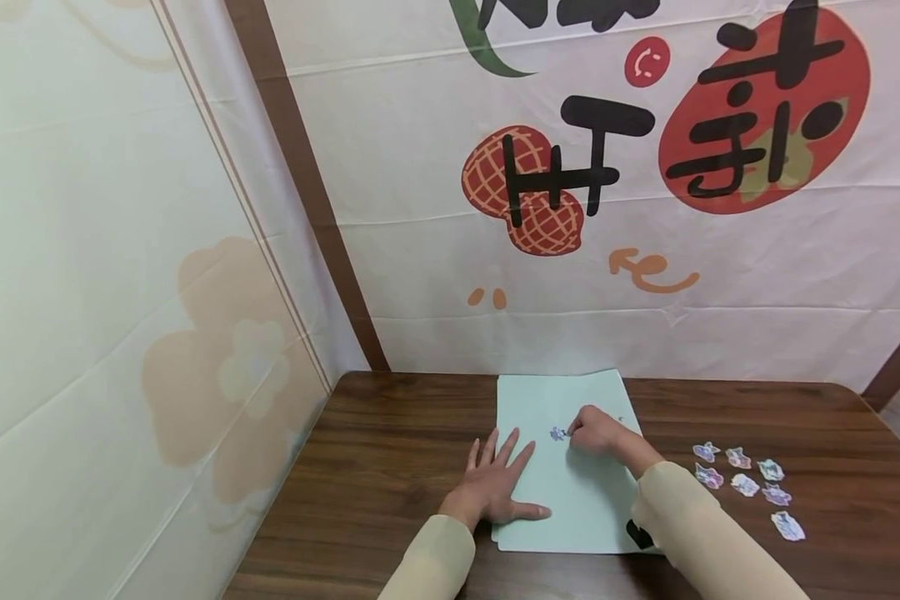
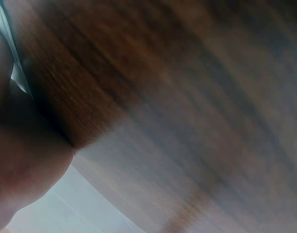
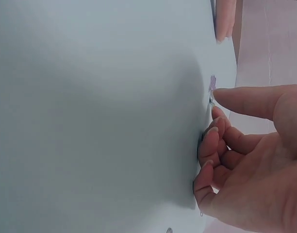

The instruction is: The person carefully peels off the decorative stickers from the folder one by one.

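Observation:
A pale blue sheet of paper (image 1: 540, 400) lies on the table, with at least one more sheet edge under it. My left hand (image 1: 495, 487) rests spread on its left side, fingers straight and thumb pointing right. A small purple sticker (image 1: 557, 433) sits on the upper middle of the paper. My right hand (image 1: 596, 432) is beside it, fingers curled. In the right wrist view, the thumb and index fingertip pinch a tiny sticker piece (image 3: 212, 100) just below the purple sticker (image 3: 212, 82). The left wrist view shows mostly blurred wood and the edge of the hand.
Several cut-out stickers (image 1: 745, 484) lie loosely grouped on the brown wooden table (image 1: 390, 467), right of the paper. A black object (image 1: 639, 534) shows under the right sleeve at the paper's lower right corner. A printed cloth (image 1: 420, 208) hangs behind the table, another along the left.

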`<move>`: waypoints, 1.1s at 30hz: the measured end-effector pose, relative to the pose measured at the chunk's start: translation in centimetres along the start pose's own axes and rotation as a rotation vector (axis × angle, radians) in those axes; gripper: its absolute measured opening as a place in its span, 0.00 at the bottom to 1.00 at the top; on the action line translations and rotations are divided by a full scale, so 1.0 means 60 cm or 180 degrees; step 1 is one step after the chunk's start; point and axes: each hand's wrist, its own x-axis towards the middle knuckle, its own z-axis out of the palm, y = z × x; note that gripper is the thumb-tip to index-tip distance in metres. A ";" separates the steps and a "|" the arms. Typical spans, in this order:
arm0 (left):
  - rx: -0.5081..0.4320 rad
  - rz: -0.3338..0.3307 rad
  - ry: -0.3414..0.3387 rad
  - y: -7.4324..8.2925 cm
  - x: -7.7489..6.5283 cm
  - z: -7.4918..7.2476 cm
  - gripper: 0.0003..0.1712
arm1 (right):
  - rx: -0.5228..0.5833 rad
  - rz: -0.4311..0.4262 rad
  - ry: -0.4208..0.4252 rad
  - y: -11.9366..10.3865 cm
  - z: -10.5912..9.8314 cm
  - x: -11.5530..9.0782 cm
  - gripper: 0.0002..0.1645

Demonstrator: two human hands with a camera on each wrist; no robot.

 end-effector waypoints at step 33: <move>-0.0014 -0.0014 0.0028 -0.003 0.008 0.008 0.61 | 0.0179 0.0186 0.0352 0.006 0.013 0.004 0.10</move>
